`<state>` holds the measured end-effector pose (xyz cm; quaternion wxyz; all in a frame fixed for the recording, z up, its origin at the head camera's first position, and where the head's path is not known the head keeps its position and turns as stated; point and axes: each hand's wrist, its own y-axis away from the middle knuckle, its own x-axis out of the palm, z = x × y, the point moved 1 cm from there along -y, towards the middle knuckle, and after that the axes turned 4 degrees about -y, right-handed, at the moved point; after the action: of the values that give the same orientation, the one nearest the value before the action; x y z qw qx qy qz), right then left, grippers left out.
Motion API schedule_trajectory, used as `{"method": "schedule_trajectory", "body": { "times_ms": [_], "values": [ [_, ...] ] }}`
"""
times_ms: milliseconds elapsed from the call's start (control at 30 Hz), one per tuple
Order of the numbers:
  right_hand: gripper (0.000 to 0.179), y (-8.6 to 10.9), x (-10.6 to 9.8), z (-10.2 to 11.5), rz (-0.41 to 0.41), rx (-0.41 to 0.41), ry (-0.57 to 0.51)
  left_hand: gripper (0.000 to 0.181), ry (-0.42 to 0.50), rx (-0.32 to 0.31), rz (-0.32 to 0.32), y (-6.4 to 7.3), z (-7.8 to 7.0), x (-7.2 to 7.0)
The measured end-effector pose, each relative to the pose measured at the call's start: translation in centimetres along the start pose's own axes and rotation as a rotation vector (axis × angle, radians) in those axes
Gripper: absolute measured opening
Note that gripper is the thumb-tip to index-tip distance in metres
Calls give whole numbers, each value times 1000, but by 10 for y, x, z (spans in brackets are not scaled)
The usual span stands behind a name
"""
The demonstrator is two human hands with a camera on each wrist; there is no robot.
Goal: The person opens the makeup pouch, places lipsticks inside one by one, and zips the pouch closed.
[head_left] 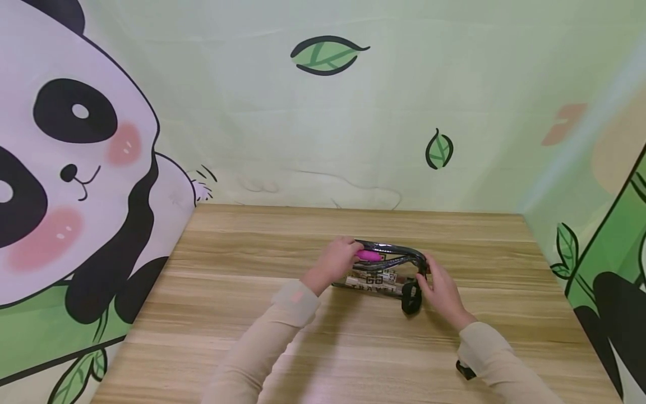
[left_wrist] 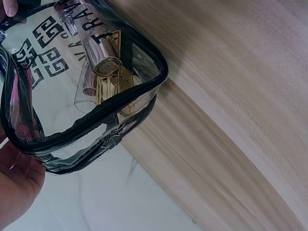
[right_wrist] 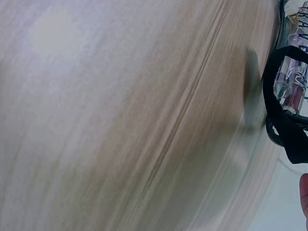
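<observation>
A clear zip pouch (head_left: 375,280) with black trim and "TRAVEL" lettering stands on the wooden table. My left hand (head_left: 335,261) grips its left end, with the fingers over the top edge. At the right end, my right hand (head_left: 443,289) holds the pouch between thumb and fingers. A black fabric strap loop (head_left: 411,297) hangs from that end. Close by my left fingers, a bright pink item (head_left: 370,256) shows between the black top edges. Through the plastic, the left wrist view shows a clear-and-metallic tube (left_wrist: 102,57) and gold-coloured pieces (left_wrist: 113,86).
The wood-grain table (head_left: 227,336) runs back to a pale green wall cloth (head_left: 323,140) printed with pandas and leaves. A small black object (head_left: 465,370) shows at the right cuff.
</observation>
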<state>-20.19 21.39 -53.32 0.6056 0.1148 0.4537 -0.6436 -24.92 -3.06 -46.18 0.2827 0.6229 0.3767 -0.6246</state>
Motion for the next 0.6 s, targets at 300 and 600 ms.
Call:
{"method": "schedule_trajectory", "body": {
  "times_ms": [300, 600],
  "values": [
    [47, 1, 0, 1, -10, -5, -9, 25, -14, -12, 17, -2, -2, 2],
    [48, 1, 1, 0, -10, 0, -10, 22, -57, -24, 74, -6, -4, 3]
  ]
}}
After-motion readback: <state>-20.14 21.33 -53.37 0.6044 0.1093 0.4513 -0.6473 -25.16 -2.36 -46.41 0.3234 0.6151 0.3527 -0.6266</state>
